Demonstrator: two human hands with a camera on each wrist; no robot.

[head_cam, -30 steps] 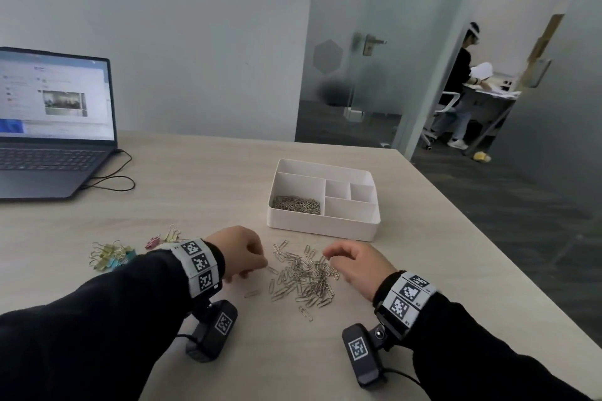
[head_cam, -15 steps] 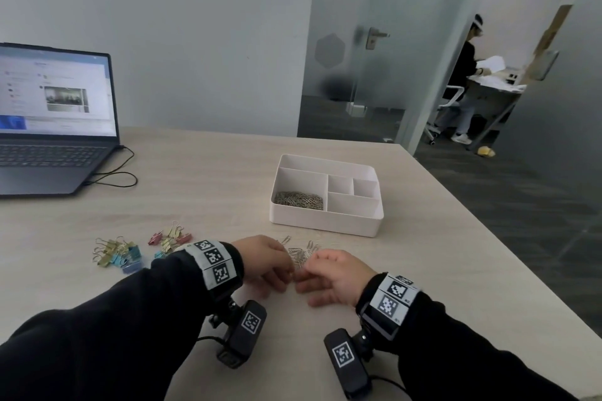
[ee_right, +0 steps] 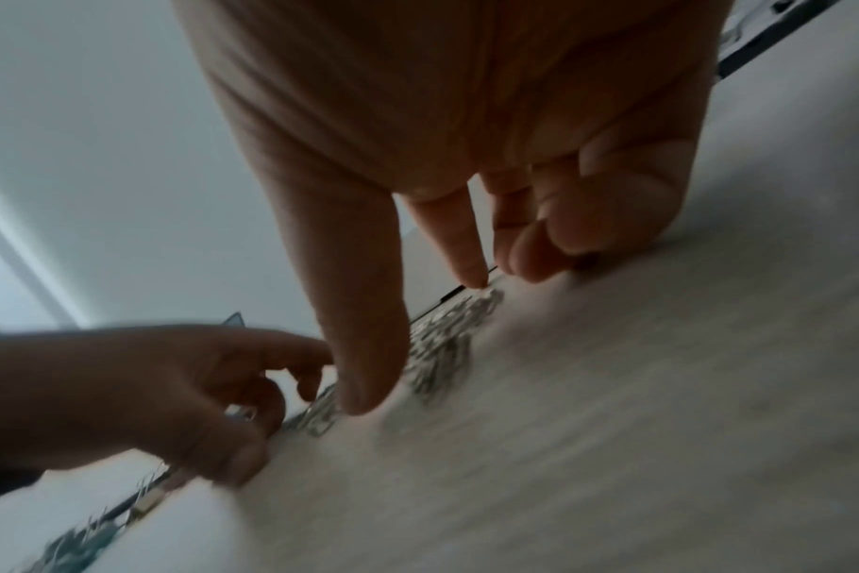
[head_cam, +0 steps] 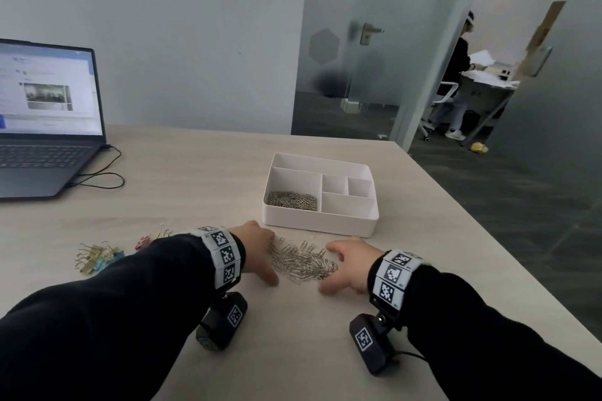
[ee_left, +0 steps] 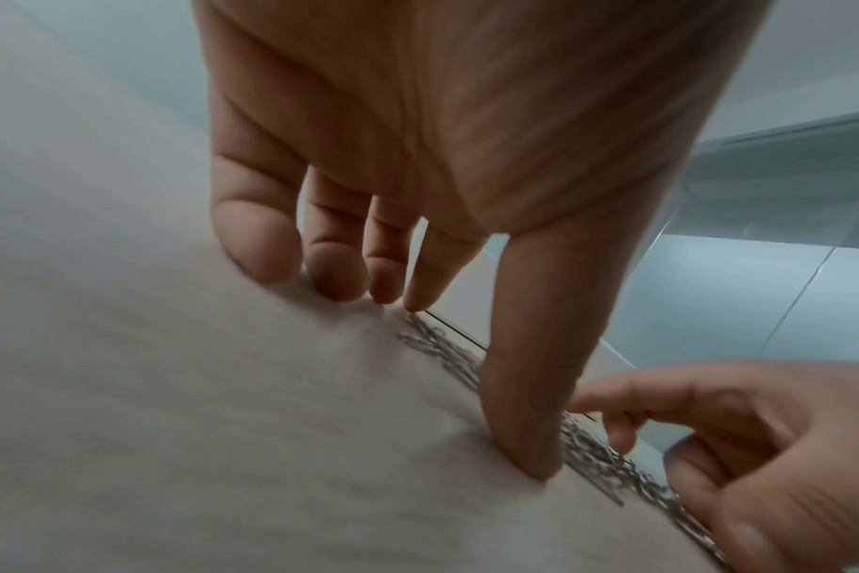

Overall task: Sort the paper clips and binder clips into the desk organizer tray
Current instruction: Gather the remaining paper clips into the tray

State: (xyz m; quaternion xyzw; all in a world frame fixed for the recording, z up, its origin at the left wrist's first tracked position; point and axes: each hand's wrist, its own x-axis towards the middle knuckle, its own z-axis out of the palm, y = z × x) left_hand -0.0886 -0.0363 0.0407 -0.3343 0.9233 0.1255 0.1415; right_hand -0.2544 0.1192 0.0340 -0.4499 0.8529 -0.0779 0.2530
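A heap of silver paper clips [head_cam: 301, 261] lies on the table just in front of the white organizer tray [head_cam: 319, 225]. My left hand [head_cam: 257, 252] stands on its fingertips at the heap's left side, and my right hand [head_cam: 350, 265] does the same at its right side. Both hands have spread fingers and hold nothing. The left wrist view shows my left thumb [ee_left: 530, 387] pressed on the table beside the clips [ee_left: 594, 453]. The tray's big left compartment holds more paper clips [head_cam: 293, 200]. Coloured binder clips [head_cam: 97, 257] lie to the left, partly behind my left sleeve.
An open laptop [head_cam: 42, 127] with a black cable [head_cam: 101, 179] stands at the table's far left. The table's right edge runs close past the tray. A person stands at a desk [head_cam: 456, 81] beyond the glass door.
The hands swept the scattered paper clips together into a tight heap, met over it, and have now drawn apart to either side of it.
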